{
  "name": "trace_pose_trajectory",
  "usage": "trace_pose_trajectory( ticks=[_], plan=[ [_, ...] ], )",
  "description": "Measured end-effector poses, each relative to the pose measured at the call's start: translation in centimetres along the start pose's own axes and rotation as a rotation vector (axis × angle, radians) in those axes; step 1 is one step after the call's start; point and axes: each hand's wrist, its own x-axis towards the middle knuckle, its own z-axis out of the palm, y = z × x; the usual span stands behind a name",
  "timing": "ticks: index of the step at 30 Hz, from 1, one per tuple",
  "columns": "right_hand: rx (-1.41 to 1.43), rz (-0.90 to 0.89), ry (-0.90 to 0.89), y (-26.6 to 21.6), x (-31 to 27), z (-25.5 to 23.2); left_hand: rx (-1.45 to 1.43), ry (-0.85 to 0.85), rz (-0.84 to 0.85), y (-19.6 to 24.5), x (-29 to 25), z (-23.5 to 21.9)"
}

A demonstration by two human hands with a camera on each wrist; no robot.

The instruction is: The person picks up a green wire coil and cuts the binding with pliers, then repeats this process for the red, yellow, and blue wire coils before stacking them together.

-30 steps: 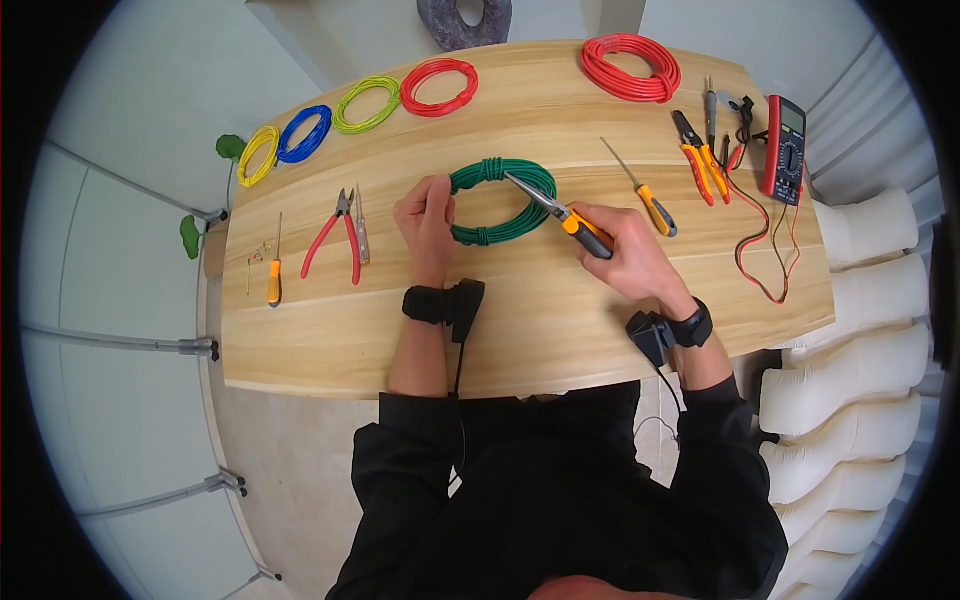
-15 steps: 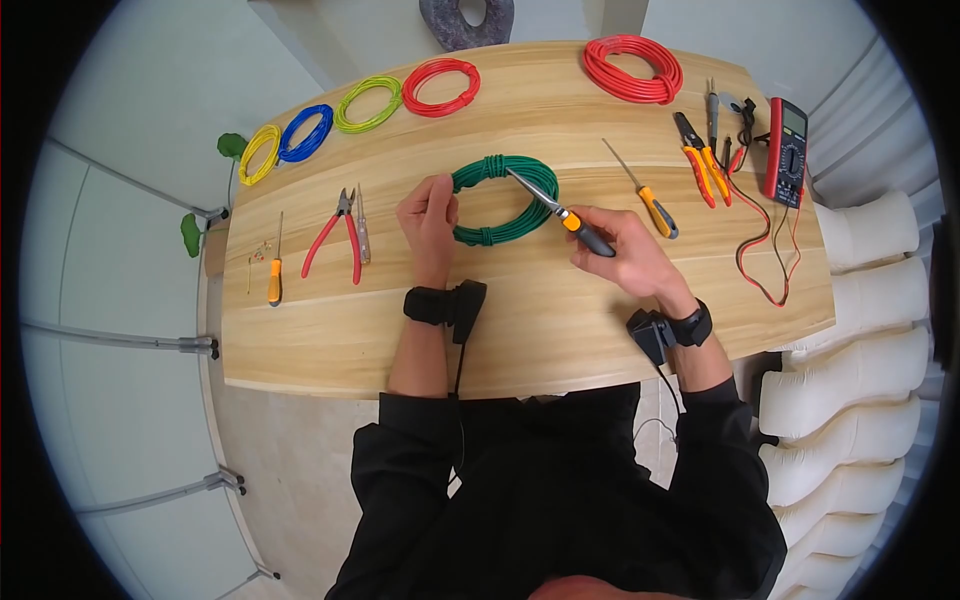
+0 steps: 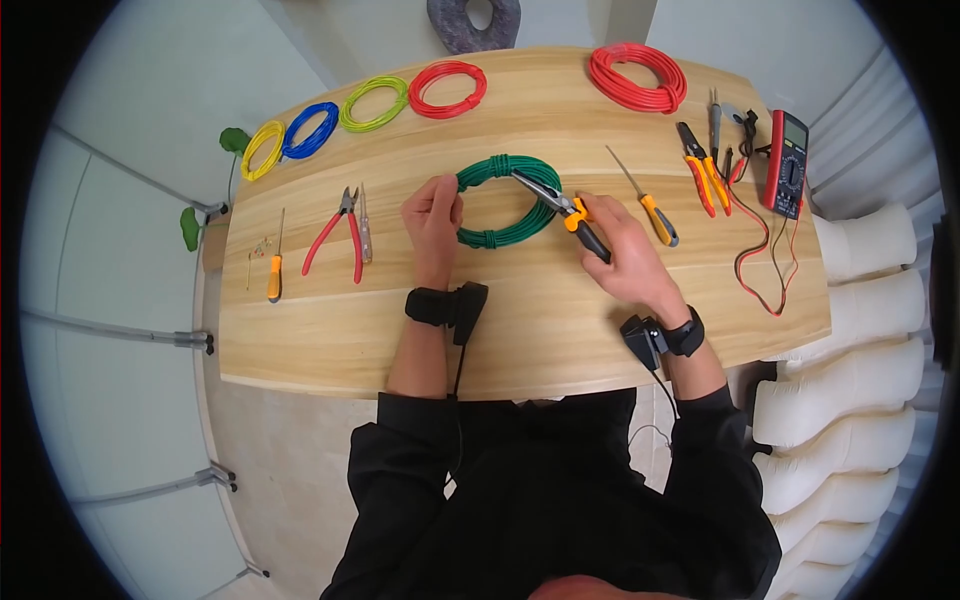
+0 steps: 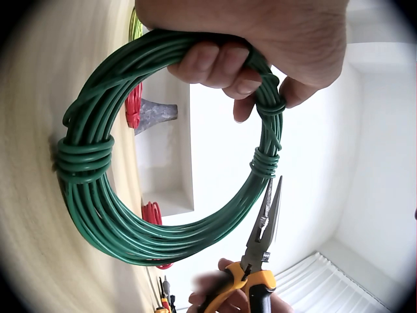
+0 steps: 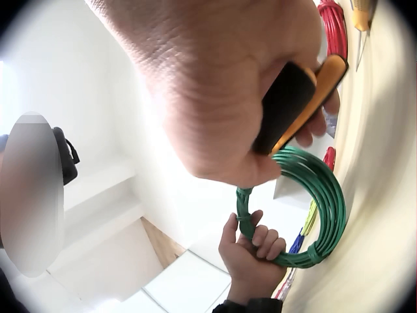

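Note:
In the head view the left hand [image 3: 433,222] grips the left side of a green wire coil [image 3: 510,235]. Its curled fingers wrap the bundle in the left wrist view, where the coil [image 4: 98,215] stands upright with several wraps binding it. The right hand [image 3: 628,252] holds long-nose pliers [image 3: 545,192] with orange and black handles. Their jaws are parted, the tips at a wrapped tie of the coil in the left wrist view. In the right wrist view the right hand [image 5: 215,91] covers much of the pliers.
Yellow [image 3: 263,151], blue [image 3: 310,131], lime [image 3: 375,104] and red [image 3: 448,90] coils lie along the back. Red-handled cutters [image 3: 347,232] and screwdrivers are left; a screwdriver [image 3: 657,219], wire strippers [image 3: 706,175] and multimeter [image 3: 786,165] are right. A larger red coil [image 3: 638,78] lies behind.
The pliers' handles and jaws closed together half a second ago and are now spread wider. The right hand has shifted slightly. The left hand still grips the coil; the head view has shifted a little.

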Motion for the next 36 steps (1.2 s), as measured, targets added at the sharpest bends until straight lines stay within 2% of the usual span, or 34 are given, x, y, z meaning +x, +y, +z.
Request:
trace_pose_trajectory(
  ticks=[9,13,21,27,31,33,36],
  plan=[
    [-0.272,0.01,0.091,0.1,0.1,0.0,0.017,0.017,0.007,0.3,-0.2,0.4],
    [-0.272,0.034,0.085,-0.2,0.2,0.0,0.006,0.006,0.013,0.3,-0.2,0.4],
    [-0.307,-0.026,0.124,-0.3,0.2,0.0,0.027,0.022,0.039,0.3,-0.4,0.8],
    [-0.353,0.01,0.099,-0.4,0.1,-0.1,0.005,-0.006,0.036,0.2,-0.5,0.4],
    [-0.327,0.01,0.114,-0.7,0.0,-0.1,0.009,-0.011,0.04,0.4,-0.6,0.5],
    [-0.184,0.088,0.045,-0.7,-0.1,-0.2,0.01,-0.007,0.041,0.4,-0.7,0.5],
    [-0.13,0.12,-0.005,-0.9,0.0,-0.4,0.014,-0.001,0.043,0.3,-0.7,0.5]
  ],
)
